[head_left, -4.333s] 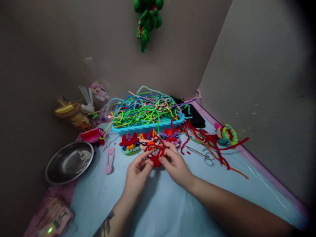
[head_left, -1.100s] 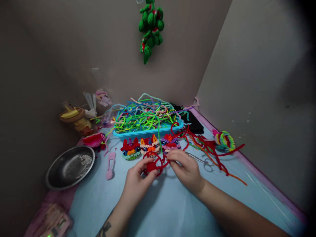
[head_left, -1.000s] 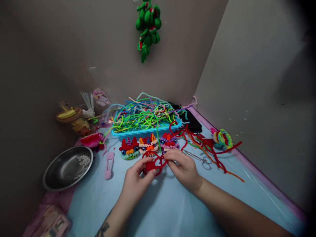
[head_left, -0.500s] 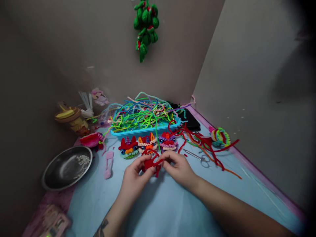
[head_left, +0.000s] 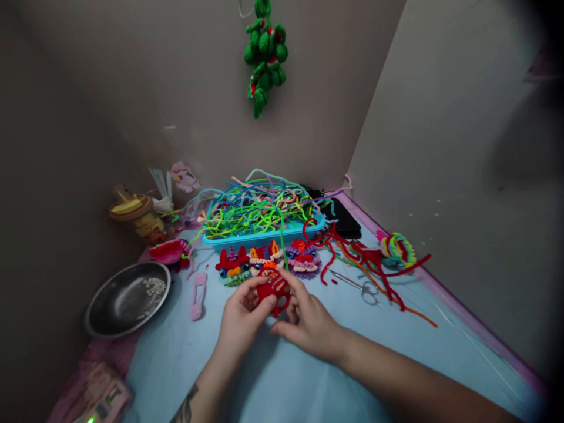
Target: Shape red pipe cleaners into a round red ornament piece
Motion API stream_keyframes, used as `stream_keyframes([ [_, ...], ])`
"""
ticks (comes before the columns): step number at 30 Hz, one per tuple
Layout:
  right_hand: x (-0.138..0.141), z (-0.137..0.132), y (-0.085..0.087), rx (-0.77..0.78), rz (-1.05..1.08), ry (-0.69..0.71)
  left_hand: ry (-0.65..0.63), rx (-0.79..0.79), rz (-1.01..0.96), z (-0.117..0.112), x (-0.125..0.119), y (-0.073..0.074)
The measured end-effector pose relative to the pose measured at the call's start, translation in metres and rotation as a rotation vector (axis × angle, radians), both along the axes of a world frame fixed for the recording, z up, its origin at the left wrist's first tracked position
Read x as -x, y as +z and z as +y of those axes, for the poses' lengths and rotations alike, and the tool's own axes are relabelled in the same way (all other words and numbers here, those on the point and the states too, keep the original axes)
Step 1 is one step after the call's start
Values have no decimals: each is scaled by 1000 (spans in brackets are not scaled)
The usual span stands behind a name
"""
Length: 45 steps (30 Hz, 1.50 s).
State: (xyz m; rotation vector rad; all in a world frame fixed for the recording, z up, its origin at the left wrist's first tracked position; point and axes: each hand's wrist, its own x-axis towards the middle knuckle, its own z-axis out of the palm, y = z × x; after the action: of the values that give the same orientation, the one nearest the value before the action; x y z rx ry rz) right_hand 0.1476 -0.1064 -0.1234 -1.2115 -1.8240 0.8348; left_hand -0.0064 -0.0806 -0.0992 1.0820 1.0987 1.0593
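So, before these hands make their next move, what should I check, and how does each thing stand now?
1. Left hand gripping the red piece: ok, pinched between thumb and fingers.
2. Right hand gripping it too: cannot tell; it is at the piece, grip unclear.
3. Scissors out of the hands: ok, lying on the table to their right.
4. All strands inside the blue tray: not ok, several hang over its rim.
5. White bits contained: ok, those visible gather in the metal bowl.
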Motion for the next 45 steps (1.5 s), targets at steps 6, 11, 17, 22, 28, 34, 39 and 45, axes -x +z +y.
stream_keyframes([
  [6,3,-2,-2,-130,-86,-80,7,-20,11,-2,-1,-1],
  [11,1,-3,-3,-289,-99,-104,13,-46,15,-1,0,-1],
  [17,-1,-1,1,-476,-110,-143,29,-22,27,-1,-1,-3],
  [22,-1,0,8,-468,-149,4,4,-39,35,1,0,-9],
  [28,-1,-2,13,-442,-149,213,76,-45,55,4,1,-9],
  [34,0,-2,19,-447,-90,421,70,-57,107,0,-2,-5],
  [39,-5,0,8,-323,44,150,27,-76,117,-1,-3,-4],
  [45,-8,8,5,-304,20,-208,-20,-53,112,-4,-4,1],
])
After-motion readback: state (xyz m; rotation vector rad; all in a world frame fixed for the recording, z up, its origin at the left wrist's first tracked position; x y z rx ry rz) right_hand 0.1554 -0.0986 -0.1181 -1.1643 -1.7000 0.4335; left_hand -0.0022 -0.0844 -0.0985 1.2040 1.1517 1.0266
